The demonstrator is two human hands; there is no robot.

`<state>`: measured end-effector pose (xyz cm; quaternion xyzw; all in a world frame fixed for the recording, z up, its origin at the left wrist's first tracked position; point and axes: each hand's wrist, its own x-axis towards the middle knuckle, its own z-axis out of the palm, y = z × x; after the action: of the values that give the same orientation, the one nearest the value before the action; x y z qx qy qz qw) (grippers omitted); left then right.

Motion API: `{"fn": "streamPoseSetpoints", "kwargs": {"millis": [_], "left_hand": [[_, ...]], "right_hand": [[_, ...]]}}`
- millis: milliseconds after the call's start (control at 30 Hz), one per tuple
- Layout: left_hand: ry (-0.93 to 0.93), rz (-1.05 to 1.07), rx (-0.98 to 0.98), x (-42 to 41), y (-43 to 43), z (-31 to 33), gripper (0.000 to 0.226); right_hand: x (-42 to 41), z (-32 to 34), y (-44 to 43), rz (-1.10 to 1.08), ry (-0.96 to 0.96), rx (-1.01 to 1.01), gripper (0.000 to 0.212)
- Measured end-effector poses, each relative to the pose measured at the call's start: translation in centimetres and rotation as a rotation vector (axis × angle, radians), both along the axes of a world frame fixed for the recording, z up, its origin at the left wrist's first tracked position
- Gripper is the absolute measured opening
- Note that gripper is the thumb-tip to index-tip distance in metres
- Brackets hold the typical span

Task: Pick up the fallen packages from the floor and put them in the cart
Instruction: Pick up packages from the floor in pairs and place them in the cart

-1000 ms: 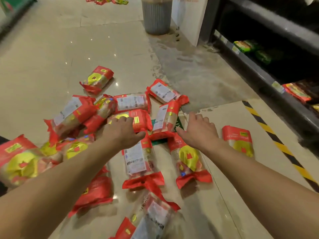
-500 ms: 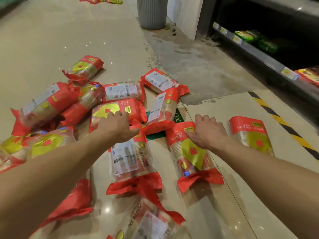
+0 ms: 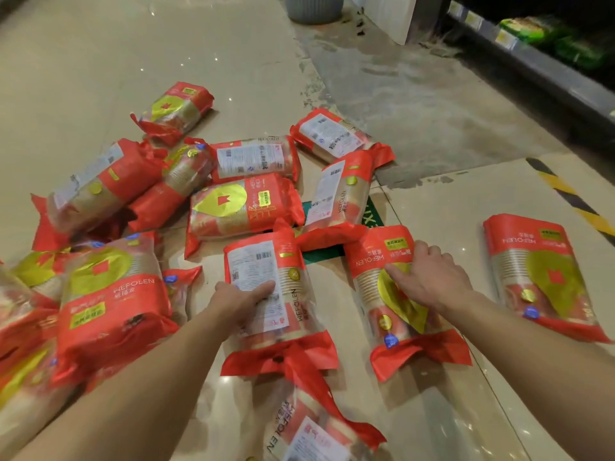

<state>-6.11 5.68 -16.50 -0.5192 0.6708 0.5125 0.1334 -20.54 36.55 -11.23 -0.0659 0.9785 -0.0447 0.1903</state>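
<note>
The floor (image 3: 100,61) is laid with glossy beige tiles, in which lights are reflected as small bright spots. A rough grey patch (image 3: 416,104) is seen at the upper right, just below a ribbed grey bin (image 3: 314,8) and a white pillar (image 3: 389,15). A dark shelf (image 3: 545,66) is set along the right edge, with green packs (image 3: 532,28) on it. Black-and-yellow tape (image 3: 572,201) is stuck to the floor nearby.

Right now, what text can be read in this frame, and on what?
"WEFOLEN": on the white-label package the left hand grips, the middle package the right hand grips, the far-right package and the left package.
"EXI": green floor sign, rest covered.
Back labels, yellow stickers, shelf tags: too small or blurred.
</note>
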Motion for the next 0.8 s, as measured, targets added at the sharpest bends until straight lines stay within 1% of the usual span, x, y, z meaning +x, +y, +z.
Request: {"fn": "streamPoseSetpoints", "kwargs": {"millis": [67,100,200,300,500,600,700,767,800], "left_hand": [[0.056,0.024,0.086,0.0,0.1,0.0,0.065],[0.084,0.037,0.137,-0.1,0.0,-0.1,0.055],[0.161,0.042,0.236,-0.5,0.0,-0.2,0.052],[0.211,-0.018,0.238,-0.4,0.2,-0.1,0.044],[0.302,-0.144,0.302,0.0,0.6,0.7,0.039],[0.333,-0.176,0.299,-0.3,1.0,1.2,0.039],[0.37,-0.179,0.279,-0.7,1.3,1.5,0.039],[0.396,-0.18,0.249,-1.0,1.4,1.8,0.038],[0.406,-0.177,0.231,-1.2,1.5,2.1,0.038]], "right_hand": [[-0.1,-0.6,-0.1,-0.061,-0.015,-0.065,0.092],[-0.2,-0.8,0.0,-0.094,-0.02,-0.092,0.095],[-0.7,-1.6,0.6,-0.199,-0.045,-0.153,0.105],[-1.0,-2.3,1.2,-0.278,-0.095,-0.194,0.112],[-0.8,-4.3,1.8,-0.373,-0.201,-0.311,0.118],[-0.9,-4.7,2.0,-0.421,-0.226,-0.373,0.113],[-0.8,-5.7,2.4,-0.472,-0.274,-0.473,0.112],[-0.6,-5.9,2.5,-0.5,-0.302,-0.555,0.091],[-0.5,-5.7,2.5,-0.506,-0.302,-0.58,0.086]]}}
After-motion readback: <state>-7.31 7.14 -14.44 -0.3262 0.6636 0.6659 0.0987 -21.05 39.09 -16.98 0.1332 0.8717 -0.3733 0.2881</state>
